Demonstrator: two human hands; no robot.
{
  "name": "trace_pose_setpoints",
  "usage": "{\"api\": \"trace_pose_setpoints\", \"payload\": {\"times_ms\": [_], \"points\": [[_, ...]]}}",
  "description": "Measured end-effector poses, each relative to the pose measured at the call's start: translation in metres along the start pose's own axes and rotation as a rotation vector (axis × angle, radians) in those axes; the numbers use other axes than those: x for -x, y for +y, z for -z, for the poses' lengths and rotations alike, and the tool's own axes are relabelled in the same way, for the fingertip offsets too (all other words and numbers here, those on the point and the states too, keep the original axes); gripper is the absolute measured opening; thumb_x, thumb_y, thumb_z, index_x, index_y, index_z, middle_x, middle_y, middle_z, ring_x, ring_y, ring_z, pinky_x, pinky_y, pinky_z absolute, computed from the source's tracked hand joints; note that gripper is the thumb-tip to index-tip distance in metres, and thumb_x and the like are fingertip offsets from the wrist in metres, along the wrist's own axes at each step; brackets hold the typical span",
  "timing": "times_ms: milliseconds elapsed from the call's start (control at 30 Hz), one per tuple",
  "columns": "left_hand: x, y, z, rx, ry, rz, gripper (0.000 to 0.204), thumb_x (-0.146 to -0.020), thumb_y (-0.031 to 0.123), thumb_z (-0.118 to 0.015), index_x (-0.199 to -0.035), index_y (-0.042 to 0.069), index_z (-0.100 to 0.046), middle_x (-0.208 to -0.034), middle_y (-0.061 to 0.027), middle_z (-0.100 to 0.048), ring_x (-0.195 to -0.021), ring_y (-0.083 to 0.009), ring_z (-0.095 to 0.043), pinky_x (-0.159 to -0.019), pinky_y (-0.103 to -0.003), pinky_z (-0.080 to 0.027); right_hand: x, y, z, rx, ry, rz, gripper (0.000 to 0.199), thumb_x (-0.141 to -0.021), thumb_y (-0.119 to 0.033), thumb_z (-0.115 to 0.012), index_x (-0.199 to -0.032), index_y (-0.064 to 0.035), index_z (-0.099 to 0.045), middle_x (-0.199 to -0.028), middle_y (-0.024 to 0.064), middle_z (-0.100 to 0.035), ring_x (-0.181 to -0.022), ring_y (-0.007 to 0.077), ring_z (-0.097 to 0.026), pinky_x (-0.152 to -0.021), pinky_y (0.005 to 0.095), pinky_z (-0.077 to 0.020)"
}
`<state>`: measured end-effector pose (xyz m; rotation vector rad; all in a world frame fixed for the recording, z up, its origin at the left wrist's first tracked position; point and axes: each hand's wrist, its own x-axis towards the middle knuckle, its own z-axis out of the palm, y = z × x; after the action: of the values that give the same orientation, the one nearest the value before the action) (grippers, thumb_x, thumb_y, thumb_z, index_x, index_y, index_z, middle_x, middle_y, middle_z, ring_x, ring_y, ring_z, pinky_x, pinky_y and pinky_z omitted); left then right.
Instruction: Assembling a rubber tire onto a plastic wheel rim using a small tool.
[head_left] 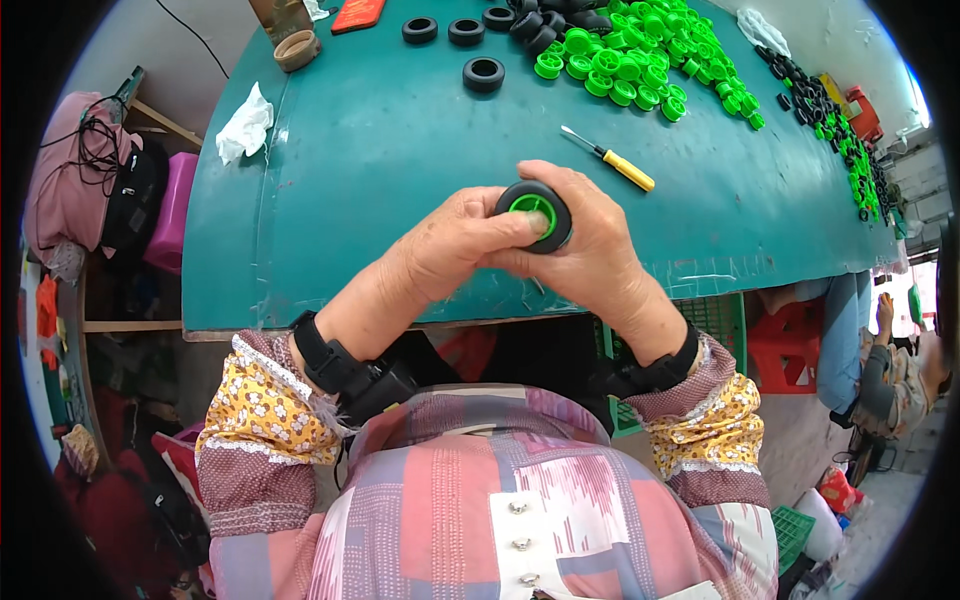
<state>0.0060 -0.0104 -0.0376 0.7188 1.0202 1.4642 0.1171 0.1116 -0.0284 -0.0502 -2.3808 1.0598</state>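
Both hands are clamped on one small wheel (pixel 535 214), a black tire with a green hub pushed into its middle, held up just over the near part of the teal desk (pixel 330 200). The left hand (pixel 450 245) comes in from the left with its thumb pressing across the hub face, and the right hand (pixel 590 250) wraps the tire from the right and behind, so the wheel sits squarely between the two grips, neither one nearer. Its round face tilts up toward the camera, so the axle line points roughly up and back at the person. Nothing gets in the way right around it. A yellow screwdriver (pixel 612 160) lies on the desk just beyond the right hand, angled away to the upper left. Further back there's a heap of green hubs (pixel 640 60) and a few loose black tires (pixel 483 73), with a crumpled tissue (pixel 243 125) well off to the left.
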Motion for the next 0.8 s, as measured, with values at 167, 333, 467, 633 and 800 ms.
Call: {"api": "trace_pose_setpoints", "payload": {"times_ms": [167, 333, 467, 633, 800], "points": [[0.009, 0.005, 0.005, -0.211, -0.176, 0.128, 0.039, -0.08, 0.032, -0.062, -0.099, -0.001, -0.057, -0.079, -0.0077, -0.062, -0.065, -0.0153, -0.062, -0.06, -0.026, -0.05, -0.01, -0.009, 0.02, -0.273, -0.46, -0.012, 0.058, -0.057, -0.009, -0.073, -0.111, -0.0032, -0.053, -0.102, 0.0142, -0.058, -0.095, 0.0309, -0.056, -0.084, 0.036, -0.0453], [0.003, 0.013, 0.002, -0.14, -0.065, 0.033, 0.044, -0.08, 0.038, -0.063, -0.101, 0.001, -0.057, -0.085, -0.0054, -0.061, -0.073, -0.0112, -0.06, -0.067, -0.025, -0.049, -0.005, -0.004, 0.001, -0.076, 0.074, 0.111, 0.048, -0.054, -0.006, -0.075, -0.098, -0.0039, -0.056, -0.091, 0.0126, -0.059, -0.084, 0.0305, -0.058, -0.074, 0.0352, -0.0477], [-0.003, 0.006, -0.015, 0.055, 0.085, -0.047, 0.04, -0.083, 0.037, -0.061, -0.101, 0.001, -0.058, -0.09, -0.0037, -0.06, -0.082, -0.0107, -0.058, -0.071, -0.024, -0.048, -0.008, -0.005, 0.002, 0.017, 0.134, 0.016, 0.049, -0.057, -0.009, -0.075, -0.1, -0.0027, -0.054, -0.091, 0.0143, -0.058, -0.086, 0.0313, -0.058, -0.075, 0.0358, -0.0475], [0.007, 0.019, 0.013, -0.203, -0.086, 0.062, 0.037, -0.083, 0.032, -0.061, -0.102, -0.001, -0.057, -0.088, -0.0074, -0.062, -0.076, -0.0136, -0.062, -0.071, -0.025, -0.05, -0.005, -0.014, 0.017, -0.174, -0.266, -0.063, 0.054, -0.063, -0.017, -0.075, -0.108, -0.0009, -0.051, -0.102, 0.0182, -0.056, -0.094, 0.033, -0.057, -0.081, 0.0358, -0.0464], [0.008, 0.016, 0.013, -0.248, -0.129, 0.149, 0.041, -0.08, 0.034, -0.064, -0.102, 0.0, -0.057, -0.086, -0.0063, -0.062, -0.072, -0.0139, -0.063, -0.066, -0.023, -0.049, -0.006, -0.005, 0.017, -0.186, -0.361, 0.006, 0.06, -0.059, -0.019, -0.078, -0.112, -0.0035, -0.052, -0.109, 0.0165, -0.055, -0.102, 0.0304, -0.054, -0.088, 0.035, -0.0439]]}}
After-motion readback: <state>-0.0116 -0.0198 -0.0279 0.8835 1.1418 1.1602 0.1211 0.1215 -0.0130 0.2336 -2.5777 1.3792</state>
